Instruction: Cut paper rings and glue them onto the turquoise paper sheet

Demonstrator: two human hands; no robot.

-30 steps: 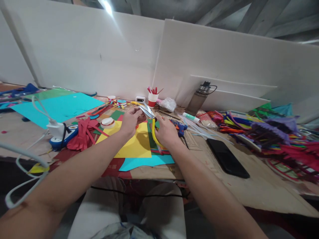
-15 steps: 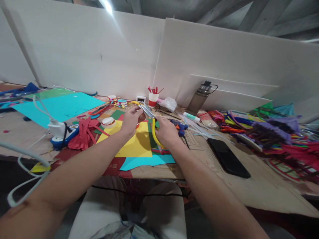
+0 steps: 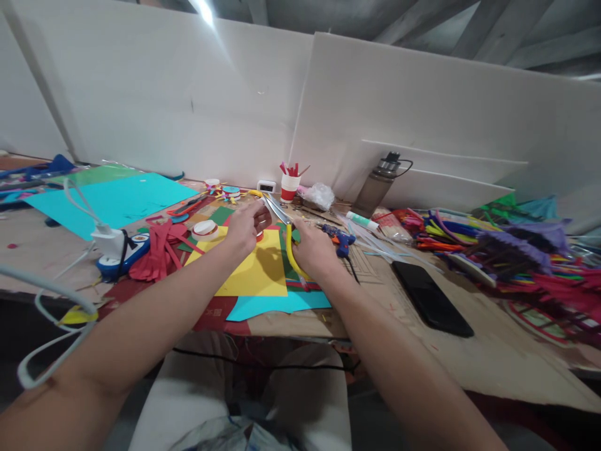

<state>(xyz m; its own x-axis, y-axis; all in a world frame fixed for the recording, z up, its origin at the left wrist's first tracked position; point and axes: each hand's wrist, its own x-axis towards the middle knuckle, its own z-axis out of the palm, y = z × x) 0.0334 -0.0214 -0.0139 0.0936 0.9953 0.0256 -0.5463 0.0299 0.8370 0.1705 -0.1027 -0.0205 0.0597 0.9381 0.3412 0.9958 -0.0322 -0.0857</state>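
My right hand (image 3: 313, 249) is closed round the yellow handle of a pair of scissors (image 3: 283, 228), whose metal blades point up and left. My left hand (image 3: 248, 224) is pinched on a small red piece of paper (image 3: 259, 235) right beside the blades. Both hands hover over a yellow paper sheet (image 3: 256, 269), which lies on green, red and turquoise sheets near the table's front edge. How far the blades are apart I cannot make out.
A black phone (image 3: 432, 298) lies to the right, a blue glue gun (image 3: 339, 237) just past my right hand. A tape roll (image 3: 205, 229), red paper strips (image 3: 156, 252) and a white charger (image 3: 107, 238) sit to the left. Coloured pipe cleaners (image 3: 488, 247) are piled far right.
The scissor blades have tilted slightly lower toward the left hand, and my left hand has shifted a little on the red piece. Otherwise the scene holds still.
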